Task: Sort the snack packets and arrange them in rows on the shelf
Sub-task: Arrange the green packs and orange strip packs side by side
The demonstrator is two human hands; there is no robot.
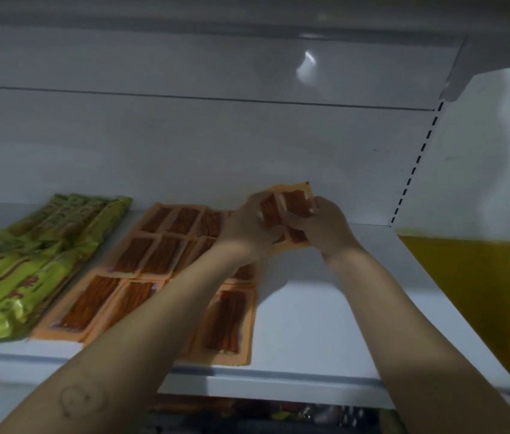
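Observation:
Both hands hold a small stack of orange snack packets (291, 203) above the back of the white shelf (325, 308). My left hand (247, 223) grips the stack's left side and my right hand (325, 227) grips its right side. Orange packets with brown sticks inside (153, 255) lie flat in rows on the middle of the shelf, partly hidden by my left forearm. Green packets (28, 270) lie in overlapping rows at the shelf's left.
The shelf's back panel (216, 145) rises behind the packets, with another shelf overhead. A slotted upright (416, 164) marks the right end. A yellow and white wall (482, 277) stands to the right. More packets (278, 415) show dimly below.

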